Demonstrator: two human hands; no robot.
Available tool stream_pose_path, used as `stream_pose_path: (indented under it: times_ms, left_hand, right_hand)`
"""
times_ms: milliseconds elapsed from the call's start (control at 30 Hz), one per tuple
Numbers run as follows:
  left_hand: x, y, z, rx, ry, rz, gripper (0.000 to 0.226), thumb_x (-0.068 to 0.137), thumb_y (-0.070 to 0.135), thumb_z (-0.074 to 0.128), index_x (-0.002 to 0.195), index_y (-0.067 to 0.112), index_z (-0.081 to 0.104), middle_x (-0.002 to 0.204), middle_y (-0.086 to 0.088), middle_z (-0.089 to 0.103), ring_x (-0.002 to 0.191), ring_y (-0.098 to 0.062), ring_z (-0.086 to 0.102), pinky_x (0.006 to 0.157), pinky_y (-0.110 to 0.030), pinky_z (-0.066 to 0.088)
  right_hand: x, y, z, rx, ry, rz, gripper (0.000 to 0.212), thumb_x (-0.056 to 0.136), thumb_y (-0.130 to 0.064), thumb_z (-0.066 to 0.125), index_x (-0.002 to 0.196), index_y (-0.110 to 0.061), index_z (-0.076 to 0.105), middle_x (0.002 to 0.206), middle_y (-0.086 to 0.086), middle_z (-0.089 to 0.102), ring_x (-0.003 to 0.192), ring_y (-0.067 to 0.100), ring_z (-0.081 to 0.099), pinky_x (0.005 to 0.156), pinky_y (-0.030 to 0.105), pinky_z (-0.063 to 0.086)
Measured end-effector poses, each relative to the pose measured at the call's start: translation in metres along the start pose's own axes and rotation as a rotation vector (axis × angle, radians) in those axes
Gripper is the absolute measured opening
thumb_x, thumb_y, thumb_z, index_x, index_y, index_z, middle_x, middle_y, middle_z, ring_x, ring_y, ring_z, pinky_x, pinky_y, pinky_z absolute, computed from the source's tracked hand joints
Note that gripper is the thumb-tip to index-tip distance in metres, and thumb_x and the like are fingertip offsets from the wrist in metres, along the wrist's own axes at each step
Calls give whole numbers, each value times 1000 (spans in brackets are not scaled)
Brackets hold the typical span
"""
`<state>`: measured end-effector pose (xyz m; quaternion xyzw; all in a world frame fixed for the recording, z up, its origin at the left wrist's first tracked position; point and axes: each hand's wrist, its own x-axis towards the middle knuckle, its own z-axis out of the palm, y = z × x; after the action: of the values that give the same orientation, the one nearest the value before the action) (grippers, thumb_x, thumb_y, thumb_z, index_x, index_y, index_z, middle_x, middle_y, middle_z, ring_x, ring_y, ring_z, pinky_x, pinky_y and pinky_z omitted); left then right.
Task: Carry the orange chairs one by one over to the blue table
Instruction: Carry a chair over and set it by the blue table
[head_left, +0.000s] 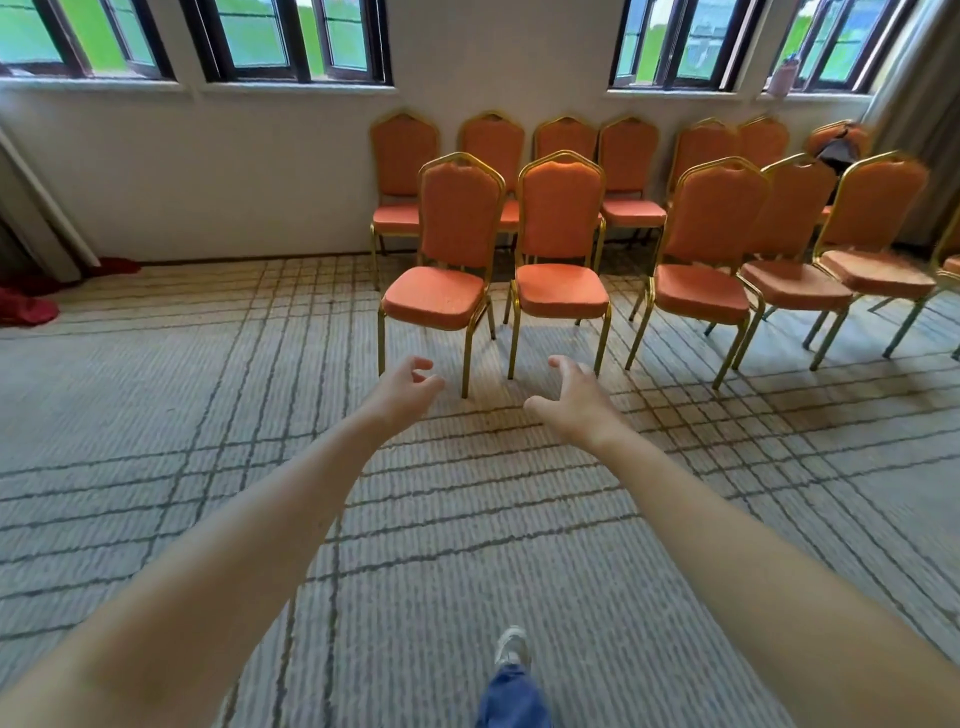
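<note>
A white shoe (511, 646) is planted on the gridded carpet (156, 415), well short of the front-left orange chair (447, 270). The left hand (408, 387) and right hand (574, 402) hover just before that chair's front legs, fingers loosely curled, grasping nothing. More orange chairs (706, 260) stand to its right. A back row (402, 156) lines the wall behind it.

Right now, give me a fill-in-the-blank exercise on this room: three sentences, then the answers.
The left hand and the right hand are stretched forward and hold ____.
The orange chairs stand in ____ rows by the wall.
Their metal frames are coloured ____.
Answers: nothing; two; gold.
</note>
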<state>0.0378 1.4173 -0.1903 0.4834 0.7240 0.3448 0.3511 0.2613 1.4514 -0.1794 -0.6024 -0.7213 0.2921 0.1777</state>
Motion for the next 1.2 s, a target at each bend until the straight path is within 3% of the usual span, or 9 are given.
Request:
stream_pose_path:
  times_ms: [167,367,600,767,967,1200]
  left_hand:
    - [116,7,1,9,13,-21,47,94,34,53,137,16,43,123,-8,56,101,-18,59,86,-37,52]
    - [244,34,4,7,47,-90,49,94,34,53,138,16,42,127,-9,54,108,-21,57,96,-44,49]
    - [361,48,10,38,69,-102,48,94,36,52,138,18,43,122,-4,56,102,-17,59,85,-34,49]
    - [470,47,21,1,53,-146,50,92,34,54,137,15,42,120,-3,57,105,-19,58,93,-43,50]
    - [638,43,22,3,58,-146,46,91,38,53,133,19,44,119,-1,58,99,-14,59,84,-34,47]
    - [815,68,-10,11,113,-161,47,90,37,54,133,19,44,115,0,57,91,-13,60,86,-40,51]
  right_hand:
    - [123,-7,3,8,-19,-9,77,83,-35,64,150,-22,30,153,8,31,138,27,34,107,46,38]
    - [266,-13,0,44,-52,7,79,80,-34,67,150,-26,31,154,5,32,137,26,37,103,44,40]
    - [386,-12,-4,24,-90,-20,76,83,-33,66,151,-26,30,155,6,30,138,26,37,103,41,39]
    - [489,-15,2,16,-116,-56,75,87,-30,66,151,-20,30,154,8,31,141,26,33,109,41,35]
    - [651,-26,15,-23,-116,-94,71,86,-35,65,148,-20,33,148,7,37,135,26,38,100,37,37]
    - [831,-62,18,-36,-170,-124,71,88,-33,61,150,-20,30,153,7,32,138,24,34,103,39,37]
